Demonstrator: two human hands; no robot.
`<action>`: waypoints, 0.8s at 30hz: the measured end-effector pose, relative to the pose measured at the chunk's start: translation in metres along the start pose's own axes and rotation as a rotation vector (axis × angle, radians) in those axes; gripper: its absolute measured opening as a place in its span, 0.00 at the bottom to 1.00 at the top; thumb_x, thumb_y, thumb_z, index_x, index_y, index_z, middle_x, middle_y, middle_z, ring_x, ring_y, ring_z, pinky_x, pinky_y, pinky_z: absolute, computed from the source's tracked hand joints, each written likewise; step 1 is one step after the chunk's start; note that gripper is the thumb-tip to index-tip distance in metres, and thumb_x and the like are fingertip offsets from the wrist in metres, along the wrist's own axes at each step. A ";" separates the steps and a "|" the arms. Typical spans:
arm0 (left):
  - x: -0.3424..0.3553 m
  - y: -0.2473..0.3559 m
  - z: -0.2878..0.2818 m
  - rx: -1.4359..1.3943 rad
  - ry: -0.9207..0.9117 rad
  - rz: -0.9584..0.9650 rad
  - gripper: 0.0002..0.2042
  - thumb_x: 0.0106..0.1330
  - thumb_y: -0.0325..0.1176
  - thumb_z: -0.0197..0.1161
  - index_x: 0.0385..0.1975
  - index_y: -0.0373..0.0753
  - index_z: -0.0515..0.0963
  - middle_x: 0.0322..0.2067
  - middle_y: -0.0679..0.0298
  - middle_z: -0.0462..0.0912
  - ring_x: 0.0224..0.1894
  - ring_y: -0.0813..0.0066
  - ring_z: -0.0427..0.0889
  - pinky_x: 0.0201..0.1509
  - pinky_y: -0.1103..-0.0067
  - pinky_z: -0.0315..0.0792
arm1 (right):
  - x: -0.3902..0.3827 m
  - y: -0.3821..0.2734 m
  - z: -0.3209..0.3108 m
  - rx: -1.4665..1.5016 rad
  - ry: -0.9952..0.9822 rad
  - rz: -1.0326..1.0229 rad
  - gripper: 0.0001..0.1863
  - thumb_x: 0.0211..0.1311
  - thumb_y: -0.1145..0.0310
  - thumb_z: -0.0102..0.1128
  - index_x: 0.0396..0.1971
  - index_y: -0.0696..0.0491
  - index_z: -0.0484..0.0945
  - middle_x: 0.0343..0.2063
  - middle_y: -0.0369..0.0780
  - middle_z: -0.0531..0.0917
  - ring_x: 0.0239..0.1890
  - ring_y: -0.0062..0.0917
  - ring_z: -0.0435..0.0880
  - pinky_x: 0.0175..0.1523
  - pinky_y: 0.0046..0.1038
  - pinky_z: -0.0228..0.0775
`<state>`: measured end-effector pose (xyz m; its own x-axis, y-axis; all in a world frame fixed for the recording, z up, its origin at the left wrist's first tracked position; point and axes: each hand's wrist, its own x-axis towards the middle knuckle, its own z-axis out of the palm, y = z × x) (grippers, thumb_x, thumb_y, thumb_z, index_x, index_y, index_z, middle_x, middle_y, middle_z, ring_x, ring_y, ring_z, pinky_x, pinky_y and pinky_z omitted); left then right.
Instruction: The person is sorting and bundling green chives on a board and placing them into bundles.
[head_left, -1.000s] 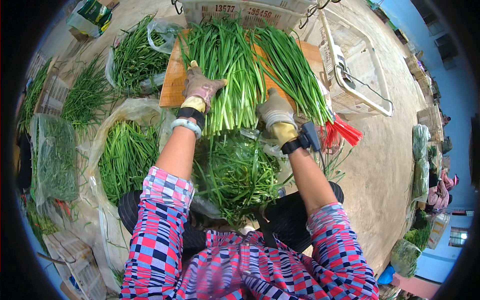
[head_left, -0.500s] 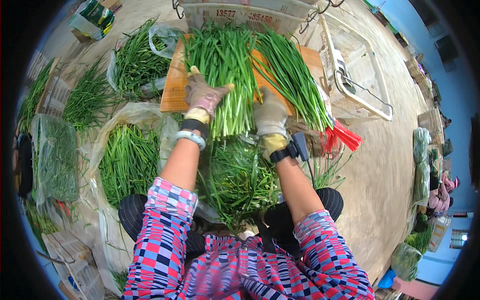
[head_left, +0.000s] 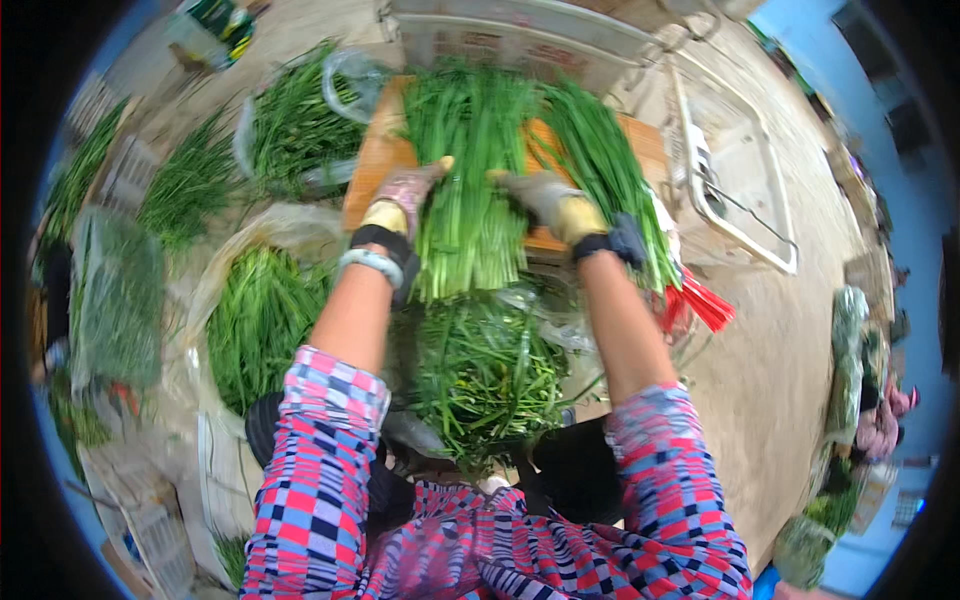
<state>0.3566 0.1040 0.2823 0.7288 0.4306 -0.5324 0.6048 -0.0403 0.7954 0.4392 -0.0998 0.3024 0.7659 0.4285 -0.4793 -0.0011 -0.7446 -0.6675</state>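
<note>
A thick bunch of garlic chives (head_left: 468, 170) lies across a wooden board (head_left: 375, 165), its pale stem ends toward me and hanging past the near edge. My left hand (head_left: 408, 192), in a dirty work glove, presses against the bunch's left side with the thumb on top. Against the right side is my gloved right hand (head_left: 548, 202), its thumb also lying over the stems. Both hands are slightly blurred, and their other fingers are mostly hidden. A second, narrower bunch of garlic chives (head_left: 610, 165) lies to the right on the same board.
Red ties (head_left: 703, 300) hang at the board's right corner. Loose greens (head_left: 490, 375) fill a bag below the board. Open bags of chives (head_left: 262, 320) stand on the left. Behind the board is a pale crate (head_left: 500, 45); another crate (head_left: 790, 255) stands at right.
My left hand has turned from spread over the stems to pressing the bunch's left side. My right hand has come against its right side. The whole view has shifted slightly.
</note>
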 end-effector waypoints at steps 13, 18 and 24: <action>0.029 -0.014 -0.018 -0.476 -0.501 0.596 0.21 0.58 0.28 0.64 0.51 0.33 0.69 0.45 0.55 0.79 0.46 0.68 0.79 0.53 0.71 0.74 | -0.043 -0.073 0.021 0.722 -0.091 -0.415 0.30 0.45 0.73 0.68 0.51 0.61 0.67 0.32 0.39 0.81 0.30 0.24 0.80 0.35 0.25 0.76; -0.080 0.088 -0.032 -0.504 -0.500 0.658 0.27 0.49 0.38 0.74 0.46 0.29 0.73 0.39 0.56 0.81 0.43 0.66 0.80 0.51 0.73 0.76 | -0.055 -0.092 -0.035 0.644 -0.002 -0.799 0.38 0.39 0.73 0.75 0.53 0.61 0.65 0.37 0.41 0.81 0.38 0.25 0.81 0.44 0.25 0.75; -0.037 0.060 -0.008 -0.077 -0.241 1.149 0.33 0.45 0.39 0.76 0.51 0.36 0.70 0.45 0.63 0.79 0.46 0.71 0.77 0.54 0.76 0.73 | -0.016 -0.045 -0.027 0.126 0.232 -0.831 0.43 0.39 0.65 0.77 0.57 0.58 0.62 0.46 0.39 0.78 0.46 0.27 0.77 0.50 0.28 0.73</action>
<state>0.3632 0.0927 0.3515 0.8801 -0.0057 0.4747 -0.4626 -0.2354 0.8547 0.4439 -0.0870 0.3558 0.6621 0.6822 0.3100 0.5555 -0.1692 -0.8141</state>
